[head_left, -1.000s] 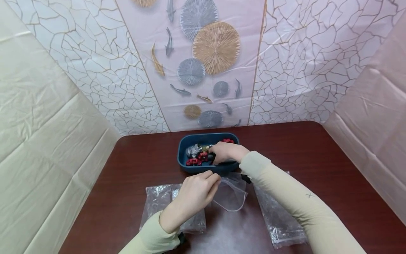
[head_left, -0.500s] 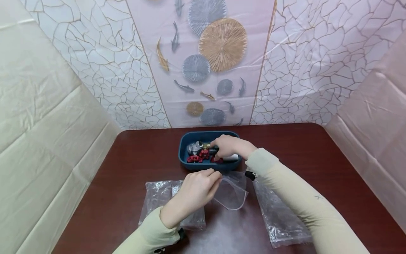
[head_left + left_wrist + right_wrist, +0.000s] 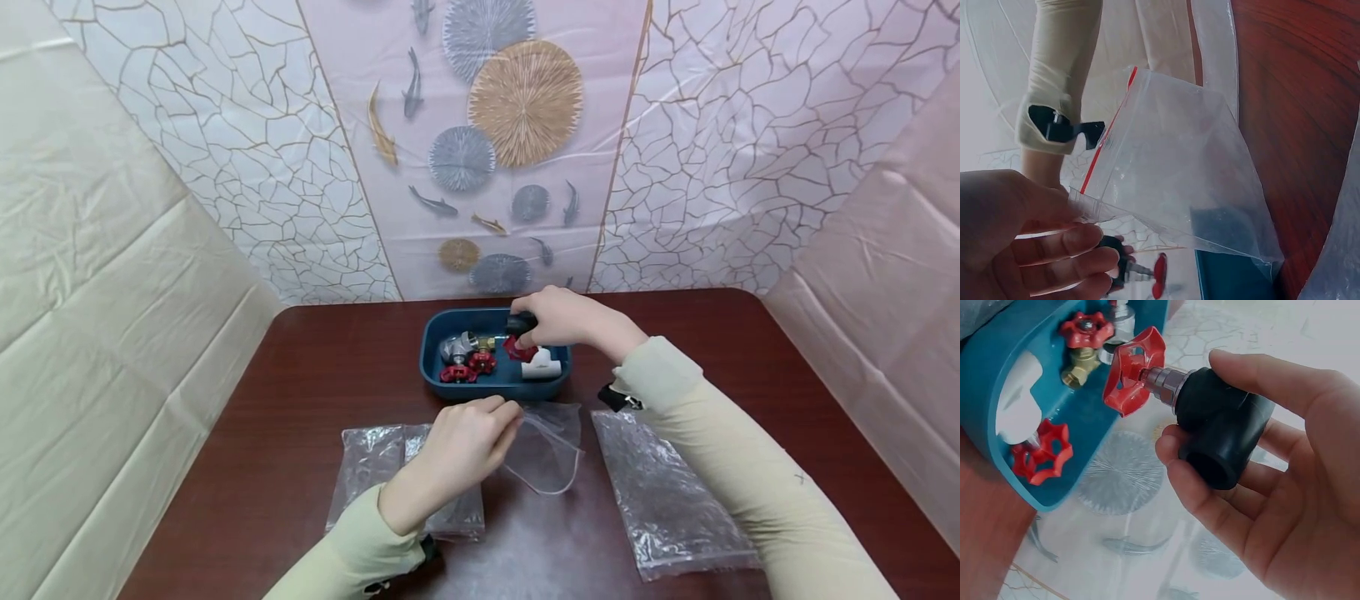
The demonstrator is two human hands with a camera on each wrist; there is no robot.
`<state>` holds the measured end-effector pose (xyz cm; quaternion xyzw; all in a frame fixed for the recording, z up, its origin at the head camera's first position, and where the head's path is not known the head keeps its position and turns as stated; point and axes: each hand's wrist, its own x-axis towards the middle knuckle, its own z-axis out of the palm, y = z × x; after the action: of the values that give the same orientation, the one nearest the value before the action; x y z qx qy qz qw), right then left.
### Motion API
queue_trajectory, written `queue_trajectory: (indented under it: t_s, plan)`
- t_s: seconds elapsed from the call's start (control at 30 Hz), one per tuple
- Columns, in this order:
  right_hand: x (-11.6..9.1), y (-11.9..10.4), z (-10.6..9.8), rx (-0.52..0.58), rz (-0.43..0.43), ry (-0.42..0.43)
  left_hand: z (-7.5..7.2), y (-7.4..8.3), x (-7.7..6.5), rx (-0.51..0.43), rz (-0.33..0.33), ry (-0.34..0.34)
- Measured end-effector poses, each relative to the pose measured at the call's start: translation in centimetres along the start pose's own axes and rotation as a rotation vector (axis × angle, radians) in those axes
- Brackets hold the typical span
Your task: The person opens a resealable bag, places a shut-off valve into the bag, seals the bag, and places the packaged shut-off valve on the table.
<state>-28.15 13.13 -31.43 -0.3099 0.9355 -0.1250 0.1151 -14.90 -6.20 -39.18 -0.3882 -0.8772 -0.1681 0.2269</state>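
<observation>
My right hand grips a black valve with a red handwheel, thumb on one side and fingers curled round the other. In the head view that hand is over the back right of a blue bin. Inside the bin are a white valve, a brass valve with a red wheel and a silvery valve. My left hand pinches the top corner of a clear zip bag with a red seal line. The bag hangs open-mouthed in front of the bin.
Flat clear bags lie on the dark red table at left, partly under my left forearm. Another clear bag lies at right, under my right forearm. A patterned cloth wall rises behind the table.
My right hand has risen out of the bin with the black valve and moved slightly right and back. The white valve has come into view. My left hand keeps its hold on the bag.
</observation>
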Motion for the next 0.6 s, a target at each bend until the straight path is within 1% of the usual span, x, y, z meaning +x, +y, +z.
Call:
queue_trajectory:
  t_s: [0.1, 0.17, 0.3, 0.43, 0.6]
  plan:
    - [-1.0, -0.3, -0.2, -0.005, -0.005, 0.006, 0.1, -0.1, 0.1, -0.012, -0.001, -0.001]
    - [-1.7, -0.6, -0.2, -0.001, -0.024, 0.014, 0.3, -0.1, 0.2, -0.017, -0.005, -0.002]
    - [-3.3, -1.8, -0.2, 0.003, -0.084, 0.046, 0.4, -0.3, 0.3, -0.014, -0.019, -0.011]
    - [-5.1, -3.4, -0.6, -0.017, -0.153, 0.102, 0.5, -0.4, 0.3, -0.021, -0.040, -0.027]
    - [-7.7, -5.1, -1.7, -0.034, -0.221, 0.199, 0.7, -0.3, 0.3, -0.023, -0.048, -0.035]
